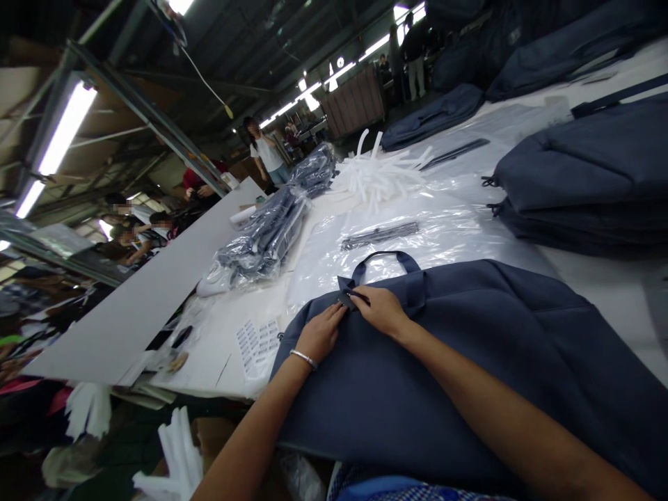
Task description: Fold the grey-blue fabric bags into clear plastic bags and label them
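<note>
Worktable point(219, 369), white, stretching lower left to upper right of frame. On it, bottom centre to lower right, one navy bag point(376, 390), long axis slanting down rightward, its one near handle point(410, 261) looping toward top of frame. Two hands at handle base: right hand point(380, 309) pinching one slim dark piece point(361, 298), too small to identify; left hand point(319, 335) fingers together, whether gripping can't tell. One bracelet point(303, 359), left wrist.
</note>
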Action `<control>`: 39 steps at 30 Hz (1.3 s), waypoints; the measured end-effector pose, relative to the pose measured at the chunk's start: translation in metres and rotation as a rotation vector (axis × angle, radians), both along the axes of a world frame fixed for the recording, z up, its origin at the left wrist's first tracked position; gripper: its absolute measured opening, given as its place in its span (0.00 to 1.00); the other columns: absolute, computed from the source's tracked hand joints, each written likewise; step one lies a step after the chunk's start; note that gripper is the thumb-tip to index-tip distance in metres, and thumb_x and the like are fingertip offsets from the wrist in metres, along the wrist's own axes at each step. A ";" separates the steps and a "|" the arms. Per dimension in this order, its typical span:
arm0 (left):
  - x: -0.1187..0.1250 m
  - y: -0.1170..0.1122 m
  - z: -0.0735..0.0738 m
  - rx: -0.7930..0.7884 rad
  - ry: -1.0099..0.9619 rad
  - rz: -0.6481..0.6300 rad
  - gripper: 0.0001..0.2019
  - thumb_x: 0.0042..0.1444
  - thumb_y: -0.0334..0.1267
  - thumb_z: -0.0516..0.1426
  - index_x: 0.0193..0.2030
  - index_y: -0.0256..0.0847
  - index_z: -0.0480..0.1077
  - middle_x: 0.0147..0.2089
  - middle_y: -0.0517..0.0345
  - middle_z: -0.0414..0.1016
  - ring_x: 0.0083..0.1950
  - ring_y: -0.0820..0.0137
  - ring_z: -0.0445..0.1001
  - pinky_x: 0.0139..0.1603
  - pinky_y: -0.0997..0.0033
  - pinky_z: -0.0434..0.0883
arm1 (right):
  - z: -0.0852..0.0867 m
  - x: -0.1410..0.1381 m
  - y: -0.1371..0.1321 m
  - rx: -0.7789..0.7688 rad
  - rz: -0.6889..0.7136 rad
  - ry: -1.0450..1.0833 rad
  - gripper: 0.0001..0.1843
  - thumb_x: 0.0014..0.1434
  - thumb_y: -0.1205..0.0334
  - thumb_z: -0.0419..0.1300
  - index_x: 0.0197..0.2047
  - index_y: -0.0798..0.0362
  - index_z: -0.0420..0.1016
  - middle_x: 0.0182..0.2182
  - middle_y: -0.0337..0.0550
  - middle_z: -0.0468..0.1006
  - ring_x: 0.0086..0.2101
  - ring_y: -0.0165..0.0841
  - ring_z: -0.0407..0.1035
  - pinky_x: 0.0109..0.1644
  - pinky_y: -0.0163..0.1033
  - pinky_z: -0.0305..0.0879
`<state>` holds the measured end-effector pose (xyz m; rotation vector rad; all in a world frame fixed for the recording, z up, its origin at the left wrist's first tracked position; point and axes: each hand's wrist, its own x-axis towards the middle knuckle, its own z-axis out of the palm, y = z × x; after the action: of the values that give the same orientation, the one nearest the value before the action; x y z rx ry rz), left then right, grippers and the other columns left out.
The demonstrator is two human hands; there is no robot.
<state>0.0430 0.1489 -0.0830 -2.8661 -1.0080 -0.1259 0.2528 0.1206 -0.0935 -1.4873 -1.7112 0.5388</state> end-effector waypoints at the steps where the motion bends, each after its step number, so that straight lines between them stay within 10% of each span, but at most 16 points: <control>1: 0.002 -0.005 0.003 0.048 0.011 -0.015 0.25 0.59 0.26 0.51 0.64 0.39 0.63 0.63 0.45 0.69 0.62 0.62 0.70 0.60 0.60 0.72 | 0.005 -0.002 -0.005 0.023 0.005 -0.045 0.16 0.67 0.56 0.50 0.51 0.50 0.75 0.45 0.47 0.80 0.46 0.39 0.73 0.48 0.38 0.63; 8: 0.021 -0.059 0.003 0.207 -0.018 0.077 0.07 0.62 0.31 0.54 0.41 0.39 0.74 0.40 0.50 0.80 0.41 0.63 0.78 0.40 0.64 0.76 | 0.036 -0.015 -0.049 -0.017 0.211 -0.367 0.14 0.65 0.64 0.48 0.43 0.54 0.75 0.36 0.52 0.81 0.37 0.42 0.76 0.39 0.40 0.64; 12: 0.016 -0.074 -0.014 0.176 -0.081 0.087 0.09 0.61 0.32 0.55 0.44 0.39 0.75 0.46 0.47 0.79 0.48 0.60 0.76 0.42 0.61 0.76 | 0.037 -0.014 -0.065 -0.033 0.355 -0.438 0.15 0.64 0.65 0.51 0.50 0.57 0.74 0.37 0.54 0.82 0.37 0.43 0.76 0.37 0.39 0.64; 17: 0.012 -0.078 -0.026 0.065 -0.276 0.119 0.17 0.59 0.30 0.57 0.55 0.41 0.71 0.56 0.50 0.76 0.56 0.61 0.73 0.53 0.58 0.75 | 0.028 -0.014 -0.087 -0.066 0.366 -0.472 0.21 0.66 0.63 0.51 0.60 0.60 0.67 0.38 0.54 0.81 0.36 0.44 0.76 0.36 0.42 0.66; 28: 0.003 -0.070 -0.018 -0.316 -0.690 0.309 0.11 0.53 0.24 0.53 0.31 0.41 0.75 0.47 0.53 0.79 0.48 0.66 0.78 0.50 0.63 0.77 | -0.023 -0.027 -0.124 0.015 0.171 -0.475 0.22 0.60 0.70 0.60 0.58 0.58 0.70 0.46 0.52 0.75 0.45 0.43 0.68 0.53 0.48 0.66; 34: 0.016 -0.068 -0.006 -0.260 -0.719 0.339 0.25 0.56 0.42 0.60 0.62 0.44 0.66 0.65 0.46 0.66 0.65 0.57 0.65 0.59 0.55 0.71 | -0.017 -0.022 -0.117 -0.011 0.170 -0.499 0.15 0.63 0.63 0.59 0.52 0.56 0.75 0.40 0.49 0.76 0.41 0.41 0.68 0.46 0.45 0.68; 39: 0.017 -0.056 -0.017 -0.348 -0.811 0.410 0.26 0.60 0.43 0.56 0.65 0.43 0.62 0.66 0.46 0.66 0.62 0.57 0.69 0.63 0.52 0.66 | 0.002 -0.008 -0.108 0.036 0.056 -0.434 0.17 0.61 0.57 0.61 0.53 0.51 0.73 0.37 0.45 0.76 0.40 0.40 0.68 0.44 0.45 0.67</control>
<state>0.0598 0.0933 -0.0996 -2.8216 -1.8745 -1.2573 0.2452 0.0129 -0.0916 -1.6181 -2.0848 0.2185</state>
